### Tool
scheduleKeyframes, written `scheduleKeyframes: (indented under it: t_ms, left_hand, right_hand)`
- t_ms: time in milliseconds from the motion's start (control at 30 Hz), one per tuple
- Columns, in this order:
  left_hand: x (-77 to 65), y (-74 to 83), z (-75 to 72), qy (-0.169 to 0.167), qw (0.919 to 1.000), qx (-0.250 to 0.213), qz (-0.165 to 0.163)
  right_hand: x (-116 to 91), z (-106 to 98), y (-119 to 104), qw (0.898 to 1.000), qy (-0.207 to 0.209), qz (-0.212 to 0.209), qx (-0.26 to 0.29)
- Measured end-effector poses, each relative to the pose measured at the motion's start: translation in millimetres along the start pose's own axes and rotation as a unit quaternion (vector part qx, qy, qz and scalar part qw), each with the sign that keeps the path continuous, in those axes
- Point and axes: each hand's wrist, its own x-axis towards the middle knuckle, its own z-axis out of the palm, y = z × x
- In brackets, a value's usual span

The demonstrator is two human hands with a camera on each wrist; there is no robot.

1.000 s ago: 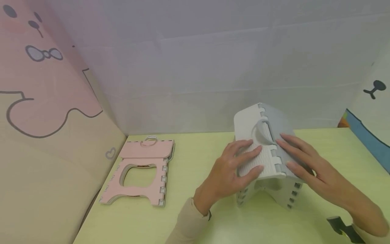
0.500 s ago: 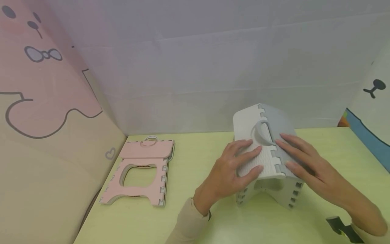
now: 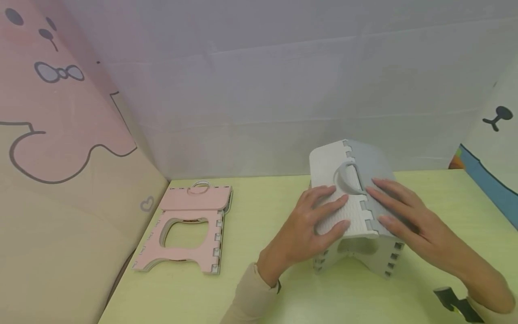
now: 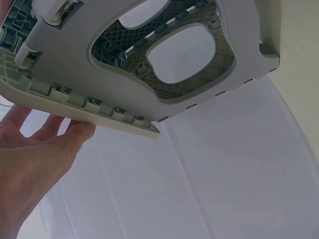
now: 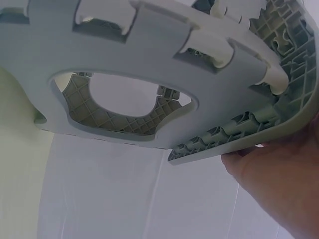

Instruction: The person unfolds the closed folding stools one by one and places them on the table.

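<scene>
A white and grey folding step stool (image 3: 329, 162) stands partly unfolded at right of centre in the head view. Its two top panels slope from a central ridge like a roof, with a loop handle (image 3: 349, 179) at the ridge. My left hand (image 3: 301, 227) rests on the white panel, fingers spread. On the grey panel (image 3: 374, 164) lies my right hand (image 3: 422, 227), its fingers fairly straight. From below, the left wrist view shows the stool's side wall (image 4: 70, 74) and oval opening; the right wrist view shows the panel's ribbed underside (image 5: 296, 74).
A pink folding stool (image 3: 174, 198) lies folded flat on the yellow-green table (image 3: 259, 198), to the left. A pale cloth wall (image 3: 259, 112) rises behind the table, with printed side panels left and right. A dark device (image 3: 457, 303) sits by the right sleeve.
The stool's ridge and handle have sunk very slightly, and the far part of the top sits a little lower. Both hands keep nearly the same place on the panels.
</scene>
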Motion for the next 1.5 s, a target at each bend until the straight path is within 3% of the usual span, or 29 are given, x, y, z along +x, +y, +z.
scheduleKeyframes:
  t_ms: [400, 733, 1133, 1500]
  left_hand:
    - [-0.2, 1.1, 0.9, -0.006, 0.9997, -0.018, -0.013]
    - [1.2, 1.6, 1.3, -0.012, 0.9997, 0.022, -0.007]
    - [-0.7, 0.4, 3.1, 0.0, 0.9989, 0.046, 0.001]
    - [-2.4, -0.8, 5.7, 0.008, 0.999, 0.044, -0.001]
  right_hand:
    - [1.0, 0.7, 3.1, 1.0, 0.004, -0.01, -0.018]
    - [1.7, 1.0, 2.8, 0.999, 0.008, -0.015, -0.042]
    - [0.1, 3.7, 2.7, 0.999, 0.011, -0.004, -0.032]
    - [-0.9, 4.4, 1.5, 0.999, 0.017, -0.001, -0.032]
